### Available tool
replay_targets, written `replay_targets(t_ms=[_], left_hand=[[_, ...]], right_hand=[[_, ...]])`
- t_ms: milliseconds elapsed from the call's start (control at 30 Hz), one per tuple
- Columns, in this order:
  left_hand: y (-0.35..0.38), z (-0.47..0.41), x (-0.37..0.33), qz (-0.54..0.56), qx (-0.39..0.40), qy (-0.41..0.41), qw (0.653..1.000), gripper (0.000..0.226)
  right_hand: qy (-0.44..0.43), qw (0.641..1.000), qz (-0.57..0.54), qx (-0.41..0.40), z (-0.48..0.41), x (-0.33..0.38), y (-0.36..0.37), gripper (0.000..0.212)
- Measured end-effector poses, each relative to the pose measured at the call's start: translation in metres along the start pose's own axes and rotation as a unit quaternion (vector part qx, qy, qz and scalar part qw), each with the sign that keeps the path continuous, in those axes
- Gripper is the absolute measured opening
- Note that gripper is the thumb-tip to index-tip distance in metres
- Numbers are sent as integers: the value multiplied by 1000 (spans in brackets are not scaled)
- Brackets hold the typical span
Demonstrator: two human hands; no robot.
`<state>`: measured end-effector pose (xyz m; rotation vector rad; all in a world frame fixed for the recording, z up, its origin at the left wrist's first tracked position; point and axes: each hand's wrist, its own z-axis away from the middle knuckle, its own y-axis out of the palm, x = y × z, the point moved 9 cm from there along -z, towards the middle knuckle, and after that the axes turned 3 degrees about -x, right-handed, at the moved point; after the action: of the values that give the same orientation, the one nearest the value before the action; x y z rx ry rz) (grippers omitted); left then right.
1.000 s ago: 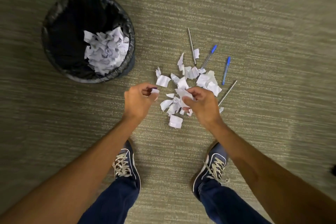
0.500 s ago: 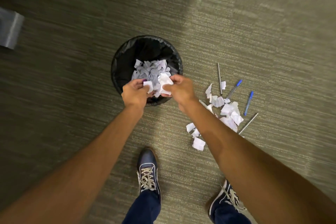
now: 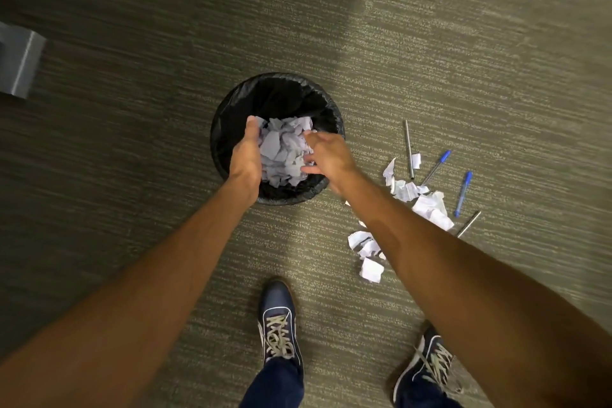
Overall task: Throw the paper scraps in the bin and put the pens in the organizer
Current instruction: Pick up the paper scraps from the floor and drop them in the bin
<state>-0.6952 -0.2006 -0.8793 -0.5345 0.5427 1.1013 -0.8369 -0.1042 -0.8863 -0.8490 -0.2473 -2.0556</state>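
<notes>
Hands (image 3: pixel 246 156) released scraps (image 3: pixel 284 152) (into bin (image 3: pixel 231 116)).

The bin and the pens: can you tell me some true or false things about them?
1. The bin has a black liner. True.
2. Both hands, left and right, are over the bin. True.
3. All paper scraps are in the bin. False: some lie on the carpet.
4. The blue pens are in the bin. False: they lie on the carpet.
5. The person is barefoot. False: they wear laced shoes.
</notes>
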Motion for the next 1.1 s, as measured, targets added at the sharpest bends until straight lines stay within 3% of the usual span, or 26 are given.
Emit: replay_targets(t_ms=[67, 133, 233, 300, 500, 600, 700, 867, 1033, 1100], left_hand=[[7, 9, -6, -65, 0, 44, 997, 45], [16, 28, -19, -165, -1, 160, 973, 40], [44, 80, -36, -320, 25, 374, 870, 40], [61, 107, -26, -372, 46, 427, 823, 41], [115, 128, 64, -482, 151, 379, 775, 67], [135, 107, 135, -540, 200, 302, 760, 90], [150, 85, 206, -551, 230, 262, 758, 97], [159, 43, 288, -529, 186, 201, 803, 95], [176, 16, 320, -513, 140, 216, 819, 83], [183, 11, 323, -529, 115, 235, 807, 74]], right_hand=[[-63, 998, 28, -9, 12, 10, -15, 29], [-125, 990, 61, -22, 27, 15, -38, 24], [-147, 985, 74, -58, 42, 2, -87, 21], [-141, 982, 75, -96, 47, -17, -127, 18], [-90, 961, 164, -204, 51, -112, -234, 7], [-58, 949, 251, -181, 42, -177, -247, 16], [-9, 954, 282, -105, 27, -249, -237, 41], [-36, 921, 388, 0, 0, -318, -208, 76], [-123, 887, 446, -16, -27, -336, -183, 84], [-164, 867, 470, -40, -34, -331, -175, 84]])
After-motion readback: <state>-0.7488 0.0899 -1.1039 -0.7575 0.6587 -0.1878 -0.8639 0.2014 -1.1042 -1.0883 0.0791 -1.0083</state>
